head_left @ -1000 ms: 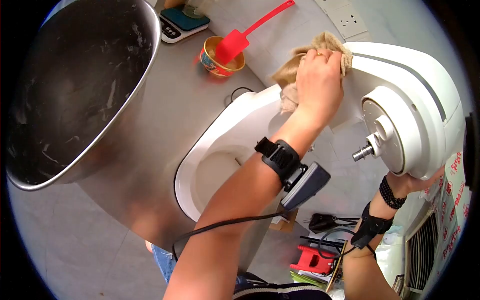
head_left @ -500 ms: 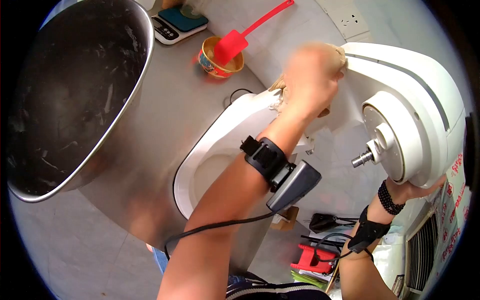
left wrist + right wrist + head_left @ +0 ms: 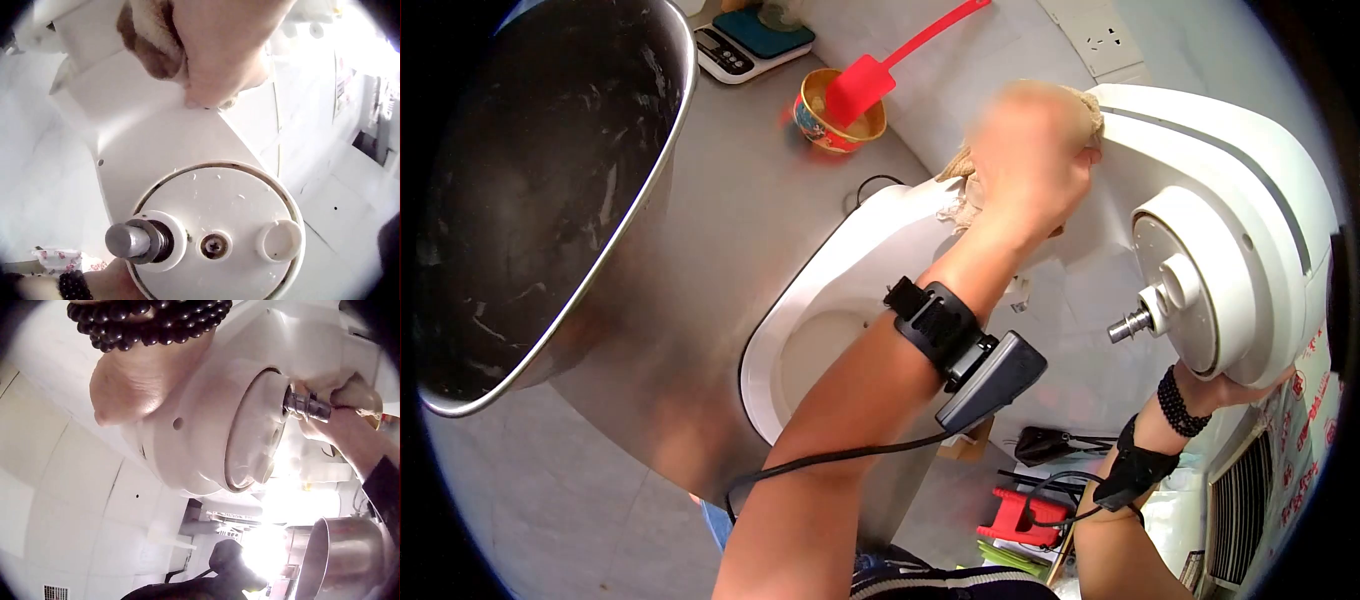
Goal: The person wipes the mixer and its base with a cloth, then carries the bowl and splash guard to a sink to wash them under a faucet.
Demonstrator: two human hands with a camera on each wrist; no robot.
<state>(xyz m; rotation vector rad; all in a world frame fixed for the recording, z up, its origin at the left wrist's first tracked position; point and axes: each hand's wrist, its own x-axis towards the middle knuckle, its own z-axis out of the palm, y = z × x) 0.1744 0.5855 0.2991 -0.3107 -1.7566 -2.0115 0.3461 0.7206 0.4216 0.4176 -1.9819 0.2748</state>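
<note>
A white stand mixer (image 3: 1230,130) has its head tilted up, with the metal shaft (image 3: 1130,325) bare. My left hand (image 3: 1035,150), blurred in the head view, grips a tan cloth (image 3: 1092,108) against the mixer's neck. In the left wrist view, the bunched cloth (image 3: 153,40) shows beside the hand, over the white casing. My right hand (image 3: 1235,388) touches the end of the raised head; its fingers are largely hidden there. From the right wrist, that hand (image 3: 140,384) lies against the casing below a dark bead bracelet (image 3: 150,325).
A large steel mixing bowl (image 3: 685,110) stands at the left, its inside streaked white. Behind it are a kitchen scale (image 3: 750,45) and a small patterned bowl (image 3: 815,120) holding a red spatula (image 3: 865,85). A wall socket (image 3: 1105,40) is at the back.
My left hand has turned over the cloth at the mixer's neck, covering more of it. The right hand stays at the raised head. The steel bowl appears slightly lower and farther left.
</note>
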